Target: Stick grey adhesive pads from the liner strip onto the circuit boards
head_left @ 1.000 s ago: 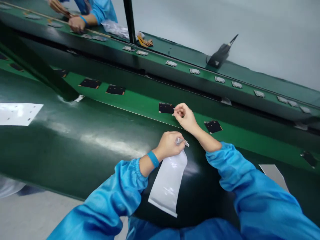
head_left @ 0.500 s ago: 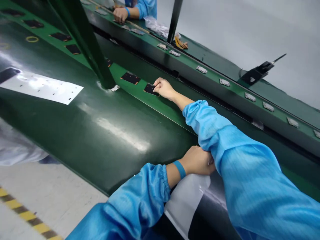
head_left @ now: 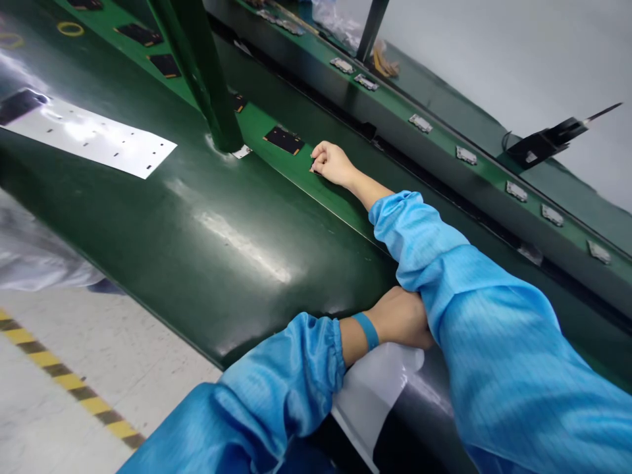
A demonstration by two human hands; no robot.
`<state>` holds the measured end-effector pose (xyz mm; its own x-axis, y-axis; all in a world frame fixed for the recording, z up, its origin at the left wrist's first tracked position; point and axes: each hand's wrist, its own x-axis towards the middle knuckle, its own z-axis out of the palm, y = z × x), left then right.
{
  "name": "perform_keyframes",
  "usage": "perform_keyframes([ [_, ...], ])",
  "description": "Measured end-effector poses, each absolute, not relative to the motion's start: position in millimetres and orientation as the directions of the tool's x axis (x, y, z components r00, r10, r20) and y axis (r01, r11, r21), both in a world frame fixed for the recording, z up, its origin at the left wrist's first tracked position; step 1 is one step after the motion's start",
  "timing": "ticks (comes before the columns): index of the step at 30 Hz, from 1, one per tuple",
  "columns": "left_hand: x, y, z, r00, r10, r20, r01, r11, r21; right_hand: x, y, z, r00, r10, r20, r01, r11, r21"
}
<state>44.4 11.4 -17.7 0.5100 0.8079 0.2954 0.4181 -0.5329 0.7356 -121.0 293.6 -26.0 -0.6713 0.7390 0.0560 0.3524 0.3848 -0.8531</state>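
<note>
**A long reach with little room to spare**

From the head view, I'd worry about the right sleeve (head_left: 474, 283): it passes in front of the left hand (head_left: 401, 316), so a hasty pull back might jostle that hand and the white film (head_left: 378, 372) on its near side. A slip of the right hand (head_left: 332, 163) might also skew the dark card (head_left: 313, 165) on the green belt (head_left: 299, 172), towards the black card (head_left: 284, 140) further left.

The dark card sits at the right hand's fingertips, mostly covered. Thumb and fingers are bunched nearly together; whether they grip it or merely touch it, I can't tell. The left fingers are hidden, their hold too.
</note>
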Motion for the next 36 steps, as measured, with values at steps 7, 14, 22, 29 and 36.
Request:
perform_keyframes([
  [7, 39, 10, -9, 0.553, 0.795, 0.250, 0.442, -0.534, 0.721, -104, 291, -17, -0.703, 0.711, 0.001, 0.378, 0.375, -0.846],
  [14, 36, 11, 1, 0.558, 0.806, 0.197, 0.464, -0.499, 0.732, -90, 286, -18, -0.719, 0.695, 0.020, 0.354, 0.390, -0.850],
  [22, 38, 9, 0, 0.528, 0.818, 0.228, 0.453, -0.499, 0.738, -69, 284, -19, -0.760, 0.648, 0.053, 0.306, 0.427, -0.851],
  [29, 37, 9, 3, 0.541, 0.806, 0.239, 0.427, -0.508, 0.748, -52, 276, -12, -0.772, 0.634, 0.052, 0.316, 0.453, -0.833],
  [36, 38, 10, 1, 0.543, 0.799, 0.259, 0.423, -0.527, 0.737, -37, 267, -10, -0.760, 0.646, 0.066, 0.349, 0.492, -0.797],
])
